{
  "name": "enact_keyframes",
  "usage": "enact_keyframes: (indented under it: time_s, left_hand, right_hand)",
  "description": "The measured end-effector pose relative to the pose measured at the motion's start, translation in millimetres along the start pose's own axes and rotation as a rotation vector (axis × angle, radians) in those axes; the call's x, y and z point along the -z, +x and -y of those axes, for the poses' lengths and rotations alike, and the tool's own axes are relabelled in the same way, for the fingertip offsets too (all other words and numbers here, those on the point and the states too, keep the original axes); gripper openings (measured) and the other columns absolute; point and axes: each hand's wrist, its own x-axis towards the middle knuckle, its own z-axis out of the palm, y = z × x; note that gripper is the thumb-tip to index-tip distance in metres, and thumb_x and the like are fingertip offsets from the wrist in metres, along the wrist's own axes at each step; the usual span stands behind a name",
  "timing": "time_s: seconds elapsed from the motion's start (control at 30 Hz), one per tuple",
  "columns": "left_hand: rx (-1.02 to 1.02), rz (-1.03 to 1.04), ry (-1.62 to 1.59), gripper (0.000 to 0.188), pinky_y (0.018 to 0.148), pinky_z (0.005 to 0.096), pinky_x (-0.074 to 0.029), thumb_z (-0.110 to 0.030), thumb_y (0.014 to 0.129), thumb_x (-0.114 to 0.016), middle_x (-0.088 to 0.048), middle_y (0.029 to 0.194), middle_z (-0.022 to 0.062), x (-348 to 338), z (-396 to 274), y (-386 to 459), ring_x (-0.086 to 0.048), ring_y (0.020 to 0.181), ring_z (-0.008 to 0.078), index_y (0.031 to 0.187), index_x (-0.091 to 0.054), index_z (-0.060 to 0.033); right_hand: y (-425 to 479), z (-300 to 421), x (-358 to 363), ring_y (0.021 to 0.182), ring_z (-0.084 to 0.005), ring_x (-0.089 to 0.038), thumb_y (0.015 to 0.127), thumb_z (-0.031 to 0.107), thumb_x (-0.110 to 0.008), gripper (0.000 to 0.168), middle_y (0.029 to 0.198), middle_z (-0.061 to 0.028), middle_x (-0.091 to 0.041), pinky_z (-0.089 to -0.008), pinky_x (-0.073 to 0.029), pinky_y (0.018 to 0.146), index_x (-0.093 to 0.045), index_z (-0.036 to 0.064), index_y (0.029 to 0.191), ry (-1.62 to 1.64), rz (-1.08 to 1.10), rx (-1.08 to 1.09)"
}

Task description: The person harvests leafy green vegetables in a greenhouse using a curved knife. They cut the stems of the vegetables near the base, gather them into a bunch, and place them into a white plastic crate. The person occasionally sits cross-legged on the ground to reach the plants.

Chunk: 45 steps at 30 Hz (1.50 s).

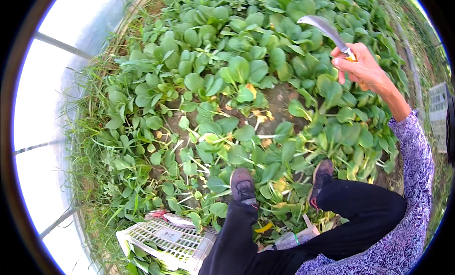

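Note:
My right hand (360,67) is raised at the upper right, closed around the handle of a sickle (328,32). Its curved metal blade points up and left, above the leaves. Beneath it grows a dense bed of leafy greens (238,70), which look like bok choy. Around my shoes lie loose cut leaves (236,154) with pale stems, some yellowed, with patches of bare soil (282,100) between them. My left hand is out of view.
A white plastic crate (167,237) holding greens stands beside my leg at lower left. Long grass (83,132) lines the translucent plastic wall (42,97). Another light crate (439,116) is at far right. A plastic bag or wrapper (293,239) lies between my legs.

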Motion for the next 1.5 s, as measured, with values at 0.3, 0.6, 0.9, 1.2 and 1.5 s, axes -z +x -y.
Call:
enact_keyframes:
  time_s: [0.3,0.6,0.9,1.2,1.5]
  left_hand:
    - [0.107,-0.074,-0.048,0.018,0.059,0.0278,-0.047,-0.01,0.076,-0.064,-0.062,0.084,0.007,-15.5,-27.8,41.9,-0.059,0.069,0.0145,0.089,-0.06,0.0023]
    - [0.122,-0.071,-0.062,0.017,0.059,0.028,-0.048,-0.011,0.077,-0.063,-0.063,0.085,0.0076,-25.8,-54.8,46.1,-0.06,0.069,0.0151,0.089,-0.061,0.002]
    - [0.065,0.018,-0.082,0.017,0.06,0.0282,-0.048,-0.011,0.078,-0.062,-0.063,0.086,0.0083,6.7,-43.9,41.4,-0.061,0.069,0.0156,0.088,-0.061,0.0017]
    - [0.042,0.108,-0.076,0.016,0.06,0.0284,-0.049,-0.011,0.079,-0.061,-0.064,0.088,0.0089,60.9,-32.6,39.0,-0.062,0.07,0.0162,0.088,-0.061,0.0015]
    - [0.015,0.122,-0.012,0.015,0.06,0.0286,-0.049,-0.012,0.079,-0.061,-0.064,0.089,0.0096,76.7,-27.3,37.4,-0.063,0.07,0.0168,0.088,-0.062,0.0012]
  right_hand:
    - [160.0,-42.9,-129.3,0.048,-0.0074,-0.054,0.077,0.011,-0.061,0.019,0.061,-0.001,-0.054,-0.0222,-0.038,0.044,-0.054,-0.004,0.085,0.15,0.32,0.092]
    - [149.0,11.5,-77.1,0.05,-0.0111,-0.057,0.074,0.009,-0.06,0.015,0.056,-0.0048,-0.055,-0.0258,-0.043,0.048,-0.054,-0.004,0.078,-0.105,0.376,0.102]
    - [45.2,-10.8,-10.0,0.048,-0.0309,-0.051,0.064,0.005,-0.055,0.015,0.053,-0.0166,-0.047,-0.0359,-0.043,0.055,-0.051,-0.005,0.074,-0.687,0.08,0.117]
    - [-0.6,47.6,-49.9,0.061,-0.0407,-0.054,0.066,0.004,-0.056,0.016,0.059,-0.021,-0.052,-0.0462,-0.043,0.055,-0.047,-0.003,0.076,-1.051,0.376,0.267]
    - [-15.2,57.0,-57.4,0.06,-0.0373,-0.057,0.064,0.008,-0.059,0.013,0.059,-0.0181,-0.055,-0.0436,-0.045,0.052,-0.052,-0.002,0.068,-1.157,0.32,0.398]
